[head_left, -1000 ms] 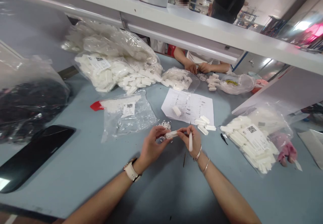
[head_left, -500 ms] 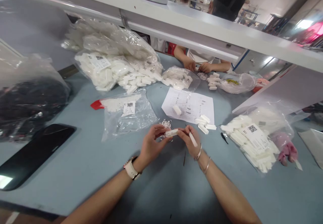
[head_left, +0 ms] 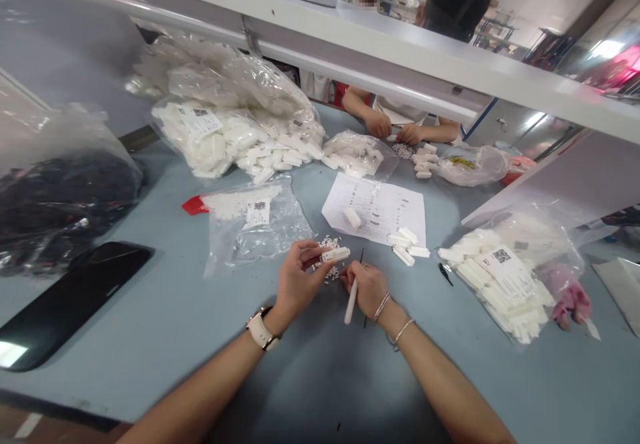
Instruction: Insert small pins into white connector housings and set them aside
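One printed sheet (head_left: 375, 209) on the bench (head_left: 165, 324). On it: one white connector (head_left: 353, 217) alone, four more (head_left: 407, 244) clustered at its near right corner. Left of it: one sparse clear bag (head_left: 255, 227), one red tab (head_left: 194, 205). Right of it: one bag of connectors (head_left: 500, 274). One black phone (head_left: 75, 301) far left.

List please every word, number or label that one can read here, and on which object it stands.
None can be read.
White bag labels: QR codes and print, too small.
Paper sheet: printed lines, blurred.
Bag near the co-worker: yellow marking, illegible.
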Available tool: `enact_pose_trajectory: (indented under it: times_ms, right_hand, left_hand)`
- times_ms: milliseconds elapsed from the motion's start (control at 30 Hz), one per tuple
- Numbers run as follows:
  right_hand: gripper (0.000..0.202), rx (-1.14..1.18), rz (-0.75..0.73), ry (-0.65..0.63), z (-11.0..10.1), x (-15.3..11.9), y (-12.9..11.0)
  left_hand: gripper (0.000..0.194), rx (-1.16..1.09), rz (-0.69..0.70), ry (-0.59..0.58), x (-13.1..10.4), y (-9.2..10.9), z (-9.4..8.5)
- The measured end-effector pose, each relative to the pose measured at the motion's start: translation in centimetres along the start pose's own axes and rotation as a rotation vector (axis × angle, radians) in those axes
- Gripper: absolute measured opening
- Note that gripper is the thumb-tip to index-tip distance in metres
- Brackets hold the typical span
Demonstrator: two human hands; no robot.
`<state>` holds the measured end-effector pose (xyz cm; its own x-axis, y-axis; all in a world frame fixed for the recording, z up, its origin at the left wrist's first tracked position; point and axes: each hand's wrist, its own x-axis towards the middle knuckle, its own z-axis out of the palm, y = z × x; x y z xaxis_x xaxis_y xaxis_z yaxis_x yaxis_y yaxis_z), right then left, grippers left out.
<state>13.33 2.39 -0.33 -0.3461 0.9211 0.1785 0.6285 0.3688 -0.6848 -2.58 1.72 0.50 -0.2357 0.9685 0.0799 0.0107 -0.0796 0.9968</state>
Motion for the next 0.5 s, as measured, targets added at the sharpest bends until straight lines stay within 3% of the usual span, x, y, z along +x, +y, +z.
enact_pose_trajectory:
  times_ms: [133,300,500]
  right_hand:
    - [0.022,0.170,0.008,0.091,-0.1,0.2,0.2]
    - [0.033,0.602,0.253,0.293,-1.3,0.9,-0.5]
    - [0.040,0.813,0.308,0.224,-1.9,1.1,-1.6]
  left_hand:
    - [0.046,-0.003,0.006,-0.012,0.0,-0.1,0.0]
    - [0.042,0.055,0.048,-0.031,-0.2,-0.1,0.1]
    - [0.036,0.159,0.121,-0.078,-0.7,-0.4,0.3]
